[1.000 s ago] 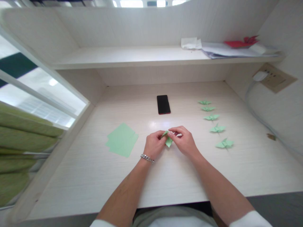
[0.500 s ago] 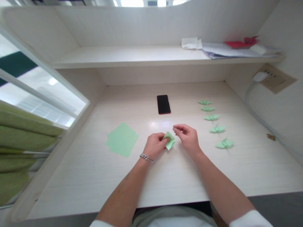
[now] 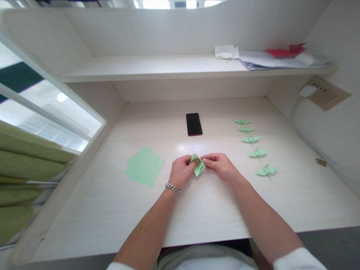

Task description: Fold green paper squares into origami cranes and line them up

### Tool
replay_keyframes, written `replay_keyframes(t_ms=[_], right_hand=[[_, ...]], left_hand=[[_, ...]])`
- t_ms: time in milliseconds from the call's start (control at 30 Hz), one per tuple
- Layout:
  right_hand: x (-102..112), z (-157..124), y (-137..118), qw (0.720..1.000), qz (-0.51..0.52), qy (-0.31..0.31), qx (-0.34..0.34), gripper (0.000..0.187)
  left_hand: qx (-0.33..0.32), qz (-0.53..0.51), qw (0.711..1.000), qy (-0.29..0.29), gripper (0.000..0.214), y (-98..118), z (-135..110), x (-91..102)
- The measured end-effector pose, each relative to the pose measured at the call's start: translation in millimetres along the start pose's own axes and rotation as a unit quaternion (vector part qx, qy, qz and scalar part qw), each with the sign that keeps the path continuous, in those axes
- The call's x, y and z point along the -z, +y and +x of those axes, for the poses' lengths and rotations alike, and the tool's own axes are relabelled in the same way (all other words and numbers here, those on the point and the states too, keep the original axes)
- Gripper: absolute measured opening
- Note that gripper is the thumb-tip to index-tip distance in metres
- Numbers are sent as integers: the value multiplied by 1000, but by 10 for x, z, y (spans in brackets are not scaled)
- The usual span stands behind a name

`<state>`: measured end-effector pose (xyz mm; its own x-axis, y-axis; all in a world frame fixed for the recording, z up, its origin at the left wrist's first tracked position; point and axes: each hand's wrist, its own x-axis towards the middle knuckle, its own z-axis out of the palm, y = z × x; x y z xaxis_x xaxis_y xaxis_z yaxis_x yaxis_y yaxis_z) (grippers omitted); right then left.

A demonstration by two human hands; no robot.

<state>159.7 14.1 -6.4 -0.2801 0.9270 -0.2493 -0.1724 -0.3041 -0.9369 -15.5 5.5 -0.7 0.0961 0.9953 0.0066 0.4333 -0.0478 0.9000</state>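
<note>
A small piece of folded green origami paper (image 3: 199,168) is held up over the desk between both hands. My left hand (image 3: 182,171) pinches it from the left, the thumb lying across its front. From the right, my right hand (image 3: 221,165) grips its edge between thumb and fingertips. The fingers behind the paper are hidden. Left of my hands lies a stack of flat green paper sheets (image 3: 145,167). To the right, several folded green paper cranes stand in a row, the nearest paper crane (image 3: 266,170) being the largest in view.
A black phone (image 3: 194,124) lies on the desk (image 3: 118,221) beyond my hands. Papers (image 3: 261,62) and a red folded paper piece (image 3: 296,48) rest on the shelf above. A white plug (image 3: 308,90) with its cable sits in the right wall socket.
My right hand has moved left and taken hold of the folded paper's right edge. In my left hand, the paper has tilted and opened a little.
</note>
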Motion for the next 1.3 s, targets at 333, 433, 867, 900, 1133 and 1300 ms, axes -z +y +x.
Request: replay_keyframes(t_ms=[333, 433, 867, 900, 1133, 1300], right_hand=[[-14, -19, -32, 1000, -17, -9, 15, 35], [-22, -20, -39, 999, -27, -7, 18, 36], [-86, -38, -34, 978, -181, 58, 91, 24], [-85, -36, -32, 973, -199, 67, 95, 22], [-66, -31, -19, 961, -240, 68, 115, 20], [-71, -13, -8, 977, -182, 45, 98, 23]], left_hand=[[-13, -31, 999, -14, 28, 32, 8, 13], [-5, -73, 997, -16, 27, 42, 12, -1], [29, -13, 996, 89, 25, -41, 23, -28], [28, -7, 996, 84, 24, -37, 21, -32], [8, -19, 999, 38, 21, -34, 27, -46], [22, -35, 998, 47, 17, -28, 37, -35]])
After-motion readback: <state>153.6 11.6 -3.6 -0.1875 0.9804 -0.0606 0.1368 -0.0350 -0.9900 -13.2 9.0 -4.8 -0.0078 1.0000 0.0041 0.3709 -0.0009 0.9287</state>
